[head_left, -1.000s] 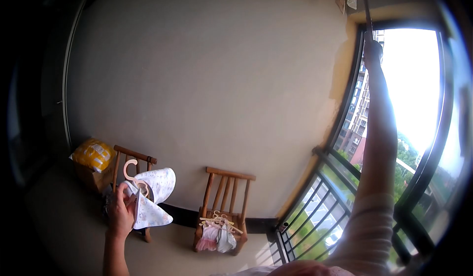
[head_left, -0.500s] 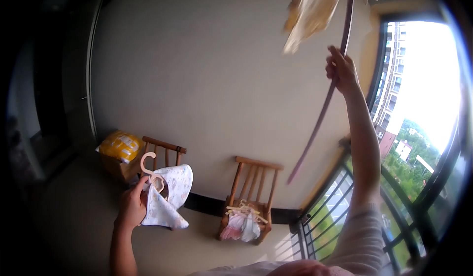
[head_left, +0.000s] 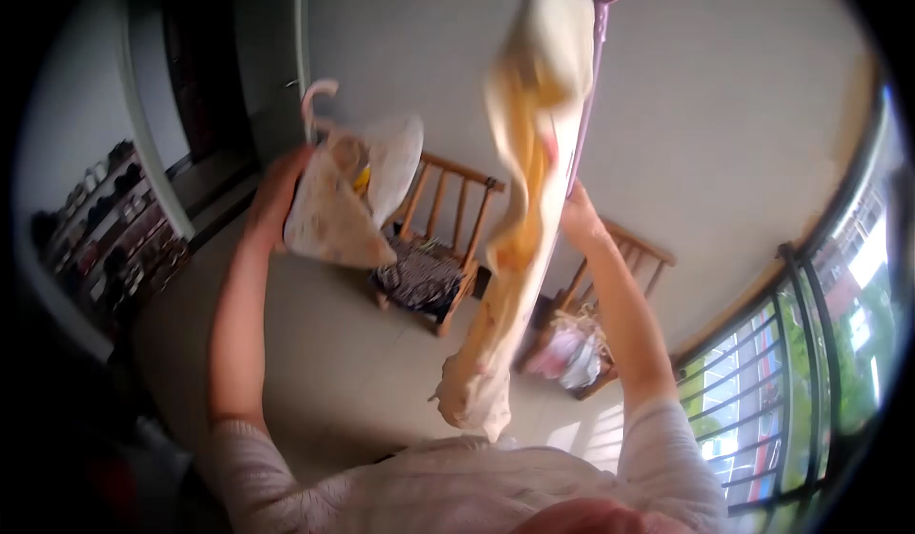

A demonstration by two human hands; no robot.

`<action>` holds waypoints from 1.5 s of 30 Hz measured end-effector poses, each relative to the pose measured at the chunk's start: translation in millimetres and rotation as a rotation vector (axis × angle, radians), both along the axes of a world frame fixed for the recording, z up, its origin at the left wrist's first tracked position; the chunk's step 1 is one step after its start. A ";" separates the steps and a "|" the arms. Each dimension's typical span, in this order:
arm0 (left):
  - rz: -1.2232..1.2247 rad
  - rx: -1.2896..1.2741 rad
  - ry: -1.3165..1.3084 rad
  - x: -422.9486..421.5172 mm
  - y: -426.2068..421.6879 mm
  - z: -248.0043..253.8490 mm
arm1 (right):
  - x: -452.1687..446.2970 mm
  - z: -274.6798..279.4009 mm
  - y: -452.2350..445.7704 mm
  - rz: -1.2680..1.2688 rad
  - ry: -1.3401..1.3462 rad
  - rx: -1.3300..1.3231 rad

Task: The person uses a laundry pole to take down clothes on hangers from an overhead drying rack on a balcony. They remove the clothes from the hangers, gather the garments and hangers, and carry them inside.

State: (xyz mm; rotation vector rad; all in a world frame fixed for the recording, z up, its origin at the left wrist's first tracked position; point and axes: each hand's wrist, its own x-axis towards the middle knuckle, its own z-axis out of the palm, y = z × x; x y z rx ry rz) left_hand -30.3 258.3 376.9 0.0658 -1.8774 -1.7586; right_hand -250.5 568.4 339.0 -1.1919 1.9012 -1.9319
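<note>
My left hand (head_left: 283,189) is closed on a pale pink clothes hanger (head_left: 318,98), its hook pointing up. A small white printed cloth item (head_left: 335,212) hangs from this hanger, held out at the left. On the other side, my right hand (head_left: 581,218) grips a long purple clothes pole (head_left: 598,43) with a forked head near the top edge. A long cream garment (head_left: 481,353) with a yellowish inner side hangs beside the pole, partly in front of it. How the garment is attached at its top is blurred.
Two wooden chairs stand by the wall: one (head_left: 462,188) bears dark patterned cloth (head_left: 415,275), the other (head_left: 637,248) small clothes on hangers (head_left: 572,348). A shoe rack (head_left: 114,220) is at far left beyond a doorway. Railings (head_left: 753,382) line the right side.
The view has turned left. The pole has come down, bringing its forked head and the cream garment into view in front of me. My left hand still holds the hanger, now higher.
</note>
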 end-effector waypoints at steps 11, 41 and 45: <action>-0.083 -0.281 -0.066 -10.3 8.3 75.0 | 97.1 -49.6 -97.1 0.103 -0.377 -0.066; -0.147 -0.410 -0.049 -63.4 3.6 18.0 | 44.2 -179.9 57.5 -0.285 -0.322 0.482; -0.189 -0.390 0.098 -68.2 15.9 -13.6 | 12.8 -37.1 97.9 -0.617 0.004 0.393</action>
